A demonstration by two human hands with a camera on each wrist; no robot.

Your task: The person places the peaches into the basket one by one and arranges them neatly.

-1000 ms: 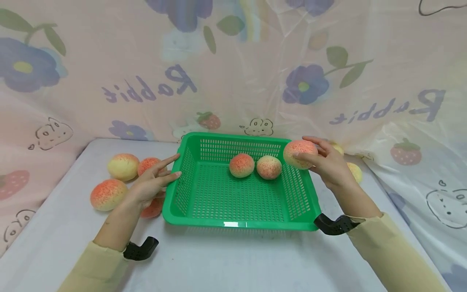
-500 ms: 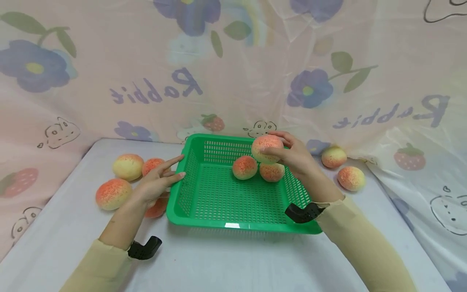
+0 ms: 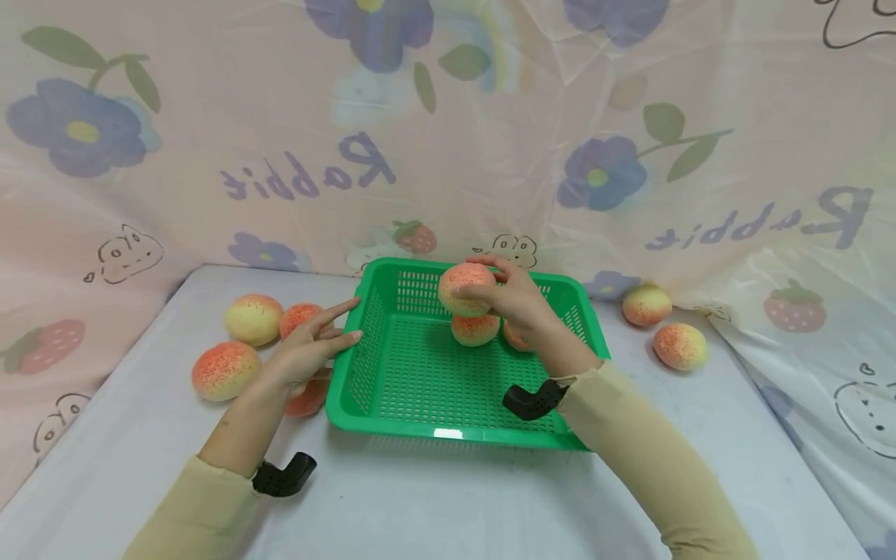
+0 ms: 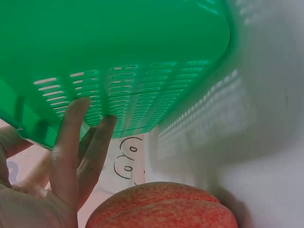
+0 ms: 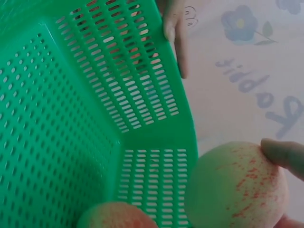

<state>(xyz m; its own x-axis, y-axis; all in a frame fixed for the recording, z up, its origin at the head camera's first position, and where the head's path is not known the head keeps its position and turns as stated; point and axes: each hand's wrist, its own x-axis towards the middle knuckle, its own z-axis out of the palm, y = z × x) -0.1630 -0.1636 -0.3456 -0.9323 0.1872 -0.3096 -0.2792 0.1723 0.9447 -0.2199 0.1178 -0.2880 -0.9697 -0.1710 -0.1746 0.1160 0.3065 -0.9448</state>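
Note:
My right hand (image 3: 514, 299) holds a pink-and-yellow peach (image 3: 465, 289) over the back part of a green plastic basket (image 3: 448, 440), thumb on the near side and fingers behind. Below it, one peach (image 3: 474, 330) sits in the basket, and another peach (image 3: 516, 336) beside it is partly covered by the hand. At the basket's left rim is my left hand (image 3: 301, 354), index finger and thumb on the edge. In the left wrist view its other fingers (image 4: 97, 152) lie fairly straight against the slotted outer wall. The held peach (image 5: 237, 185) shows its pale side in the right wrist view.
Left of the basket lie several peaches: a yellowish peach (image 3: 253, 320), a large red-tinged peach (image 3: 225, 371), and others partly behind the left hand. Two more, a rear peach (image 3: 647, 305) and a nearer peach (image 3: 680, 347), lie right. A printed cloth (image 3: 476, 155) hangs behind the table (image 3: 420, 505).
My right hand has carried the peach leftward from the basket's right rim to above the peaches inside. The left hand stays at the left rim. The whole view has shifted slightly.

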